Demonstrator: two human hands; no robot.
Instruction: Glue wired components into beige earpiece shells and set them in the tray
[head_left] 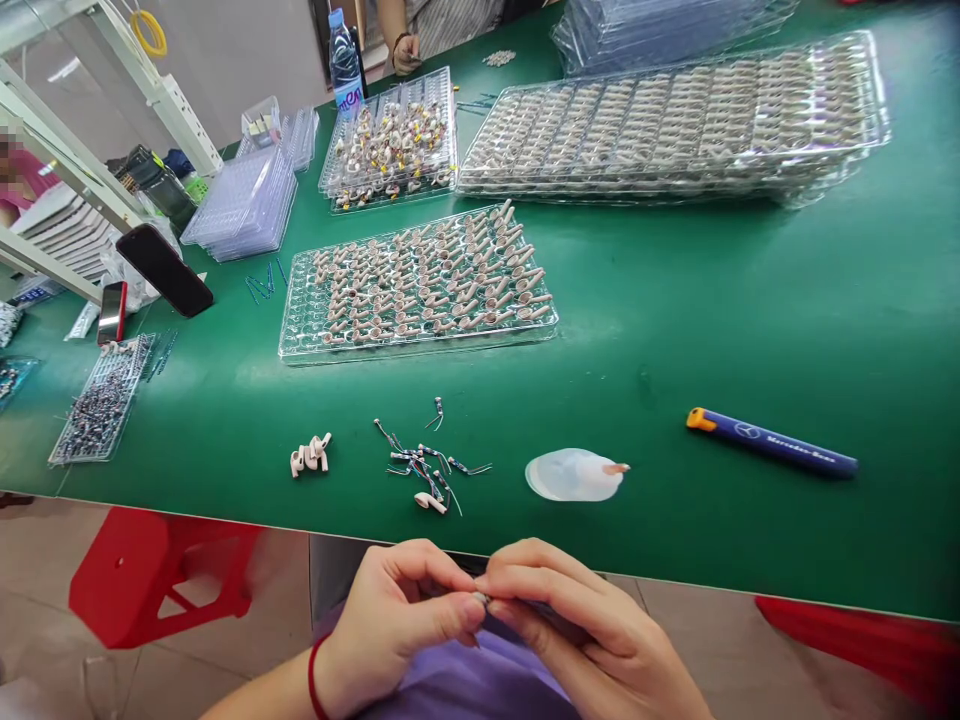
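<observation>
My left hand (409, 625) and my right hand (574, 620) meet in front of the table's near edge. Their fingertips pinch one small pale part (482, 598), mostly covered by the fingers, so its kind is unclear. Just beyond them lie a white earbud shell (430, 502) and a loose bunch of tiny circuit boards with thin wires (420, 462). A few more earbud shells (310, 456) rest to the left. On the right is a white squeeze bottle (574, 475) with a brownish tip, lying on its side.
A blue and yellow box cutter (772, 443) lies at right. Beyond are a tray of earbud shells (420, 275), stacked full trays (675, 125), a mixed-parts tray (390, 140), a water bottle (345, 65) and a phone (165, 270). Another person's hand (406, 54) rests across the table.
</observation>
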